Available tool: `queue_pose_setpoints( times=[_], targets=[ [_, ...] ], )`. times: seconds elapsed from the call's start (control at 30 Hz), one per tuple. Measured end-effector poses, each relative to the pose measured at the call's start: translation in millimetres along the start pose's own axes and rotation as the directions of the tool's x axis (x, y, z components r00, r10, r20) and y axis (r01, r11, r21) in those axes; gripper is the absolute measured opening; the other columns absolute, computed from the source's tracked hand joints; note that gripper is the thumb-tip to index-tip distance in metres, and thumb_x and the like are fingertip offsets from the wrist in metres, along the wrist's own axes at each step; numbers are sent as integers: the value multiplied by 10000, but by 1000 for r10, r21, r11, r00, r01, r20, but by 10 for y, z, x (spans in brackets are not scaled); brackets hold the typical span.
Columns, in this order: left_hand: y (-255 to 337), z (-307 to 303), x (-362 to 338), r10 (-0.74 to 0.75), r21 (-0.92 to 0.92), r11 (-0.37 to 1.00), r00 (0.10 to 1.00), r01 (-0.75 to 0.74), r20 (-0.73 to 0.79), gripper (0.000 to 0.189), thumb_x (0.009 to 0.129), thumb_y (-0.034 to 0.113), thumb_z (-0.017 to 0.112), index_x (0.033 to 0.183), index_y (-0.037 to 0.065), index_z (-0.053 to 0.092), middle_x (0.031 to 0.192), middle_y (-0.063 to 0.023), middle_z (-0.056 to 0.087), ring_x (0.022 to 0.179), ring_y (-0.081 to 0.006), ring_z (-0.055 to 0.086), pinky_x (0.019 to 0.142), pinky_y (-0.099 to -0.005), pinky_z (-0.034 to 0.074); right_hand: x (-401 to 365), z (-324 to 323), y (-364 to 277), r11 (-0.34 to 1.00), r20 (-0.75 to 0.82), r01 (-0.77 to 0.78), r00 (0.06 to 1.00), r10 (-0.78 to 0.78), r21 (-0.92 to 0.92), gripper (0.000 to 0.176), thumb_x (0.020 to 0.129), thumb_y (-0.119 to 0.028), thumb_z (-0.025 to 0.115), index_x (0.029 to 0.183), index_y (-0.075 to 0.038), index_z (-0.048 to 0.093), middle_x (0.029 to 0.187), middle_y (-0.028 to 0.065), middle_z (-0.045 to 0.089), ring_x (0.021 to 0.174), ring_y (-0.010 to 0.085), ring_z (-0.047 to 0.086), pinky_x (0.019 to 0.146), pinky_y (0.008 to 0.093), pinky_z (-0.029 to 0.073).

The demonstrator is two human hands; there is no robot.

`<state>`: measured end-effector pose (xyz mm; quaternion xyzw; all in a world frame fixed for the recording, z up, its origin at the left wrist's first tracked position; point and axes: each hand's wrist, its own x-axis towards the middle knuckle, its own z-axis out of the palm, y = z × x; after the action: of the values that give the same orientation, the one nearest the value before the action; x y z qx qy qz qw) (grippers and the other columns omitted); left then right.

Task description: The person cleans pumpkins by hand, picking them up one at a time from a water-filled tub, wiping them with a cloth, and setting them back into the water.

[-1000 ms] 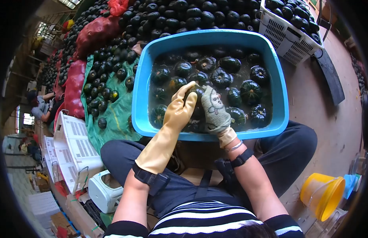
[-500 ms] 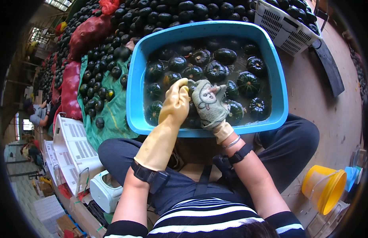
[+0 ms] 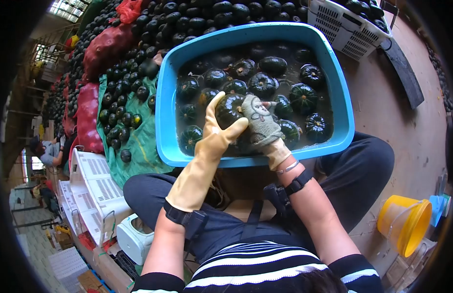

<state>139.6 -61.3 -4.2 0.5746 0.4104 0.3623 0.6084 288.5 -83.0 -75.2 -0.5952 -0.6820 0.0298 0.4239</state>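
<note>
My left hand [image 3: 217, 129], in a long cream rubber glove, grips a wet dark green kabocha squash [image 3: 229, 109] with fingers and thumb spread round its left side. Against its right side lies my right hand [image 3: 261, 122], covered by a grey-green cloth mitt with a cartoon print over a rubber glove; its fingertips are partly hidden. Both hands are over the near half of a blue tub [image 3: 164, 97] of murky water. Several more squashes float there, among them a striped one [image 3: 303, 98] to the right and one [image 3: 191, 137] at the near left.
Squashes are heaped behind the tub, with some on a green sheet [image 3: 138, 154] at left beside red net sacks [image 3: 89, 117]. A white crate [image 3: 341, 27] of squashes stands back right, a yellow bucket [image 3: 405, 224] front right. White crates [image 3: 97, 183] and another person [image 3: 53, 151] are left.
My left hand has turned and opened wider round the squash, which now shows between my hands. The mitted right hand has tilted and shifted slightly, against the squash's right side.
</note>
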Motion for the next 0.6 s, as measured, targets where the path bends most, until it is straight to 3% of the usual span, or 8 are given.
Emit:
queue_pose_setpoints(
  times=[0.07,0.17,0.27,0.33,0.4,0.47,0.5,0.6],
  targets=[
    [260,-82,-26,-176,-78,979,971,190,161,982,716,161,889,1535,67,356,1346,-148,584,1268,-241,547,1111,-379,427,17,-244,-137,982,105,-70,993,53,172,515,674,-218,796,1113,-74,568,1031,160,590,1003,376,599,870,452,481],
    [484,-224,-8,-210,413,909,913,52,348,953,646,141,870,1502,58,459,1370,-122,593,1279,-221,554,1112,-348,419,20,-393,-70,954,137,30,988,-73,297,820,425,-197,891,1162,-76,553,1096,182,605,1079,398,595,915,437,503],
    [685,-197,-94,-303,147,953,863,266,403,862,734,168,779,1512,29,436,1365,-138,592,1262,-233,571,1104,-344,433,46,-516,-121,948,111,127,980,-166,293,905,417,-234,925,1228,-86,551,1174,183,634,1071,397,626,914,430,542],
    [460,-93,-113,-221,-107,964,959,243,178,722,825,160,699,1485,4,450,1309,-140,609,1179,-235,608,1063,-357,471,85,-643,-233,897,390,-383,877,279,220,830,558,-182,869,1309,-16,558,1256,220,632,1198,420,599,1049,454,480],
    [70,-192,124,-294,-269,915,954,299,59,522,918,233,718,1369,28,556,1185,-133,658,1073,-211,654,906,-310,532,57,-449,-123,867,335,-399,894,297,298,791,583,-223,887,1281,-35,566,1250,191,623,1231,389,573,1061,457,458],
    [-37,-130,137,-75,51,996,995,78,-65,422,961,278,684,1295,30,612,1128,-124,680,1020,-194,660,890,-322,529,94,-388,-106,863,204,-207,971,125,461,726,654,-193,863,1299,-50,562,1204,167,617,1177,337,578,1041,434,462],
    [-71,-180,105,162,558,823,986,-109,-47,403,988,334,656,1244,23,642,1127,-125,679,964,-170,649,878,-314,513,101,-365,-81,843,128,-106,991,45,527,693,690,-178,850,1308,-58,559,1181,155,614,1149,312,580,1031,422,465],
    [111,-119,211,-31,265,964,981,-21,191,414,1067,377,510,1139,16,699,1046,-128,707,901,-169,653,844,-300,513,11,-305,-70,718,-103,188,982,-161,670,600,796,-133,814,1334,-81,552,1112,120,604,1068,235,587,1002,387,472]
  ],
)
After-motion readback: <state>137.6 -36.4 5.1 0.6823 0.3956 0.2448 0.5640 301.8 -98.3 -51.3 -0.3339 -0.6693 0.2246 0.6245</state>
